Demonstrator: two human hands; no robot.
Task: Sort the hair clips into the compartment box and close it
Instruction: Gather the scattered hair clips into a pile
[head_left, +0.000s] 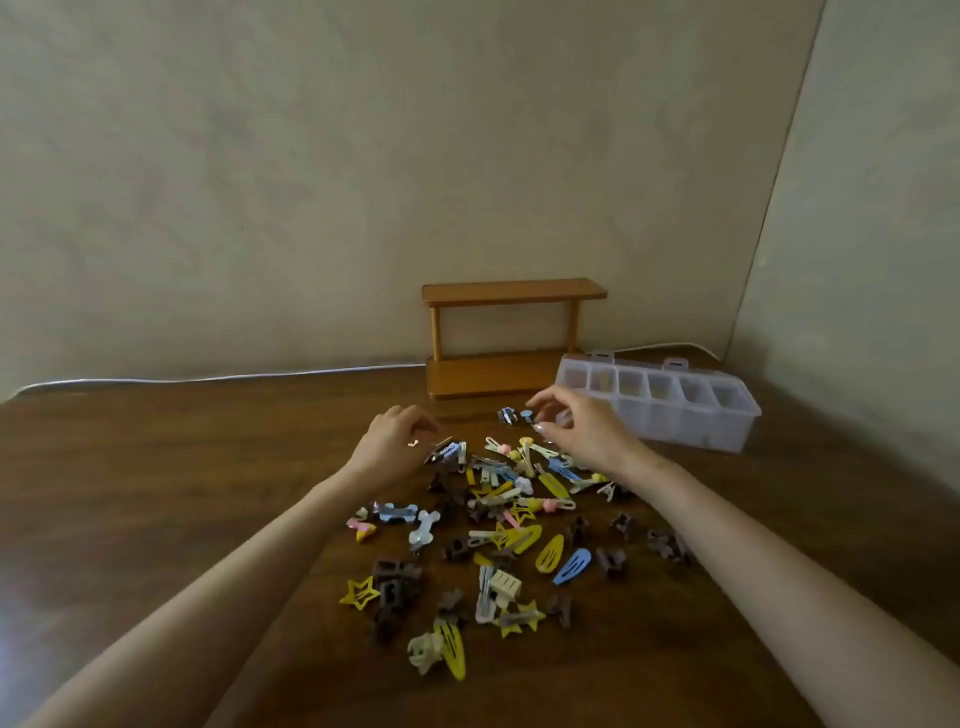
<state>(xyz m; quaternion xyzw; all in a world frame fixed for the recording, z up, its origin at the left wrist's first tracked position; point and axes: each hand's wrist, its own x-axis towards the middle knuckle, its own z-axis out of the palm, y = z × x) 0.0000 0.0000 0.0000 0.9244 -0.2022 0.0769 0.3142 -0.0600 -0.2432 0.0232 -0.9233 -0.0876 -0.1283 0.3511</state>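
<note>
judging the hair clips (549, 554) light, stiff, slick; pinch one by its edges; left hand (397, 439) and right hand (579, 428) half-curled, hold unclear

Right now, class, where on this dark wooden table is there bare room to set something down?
Bare wood: left of the left hand, up to the white cable; also right of the right forearm. Crowded: scattered coloured hair clips between the arms; clear plastic compartment box and small wooden shelf at the back.
</note>
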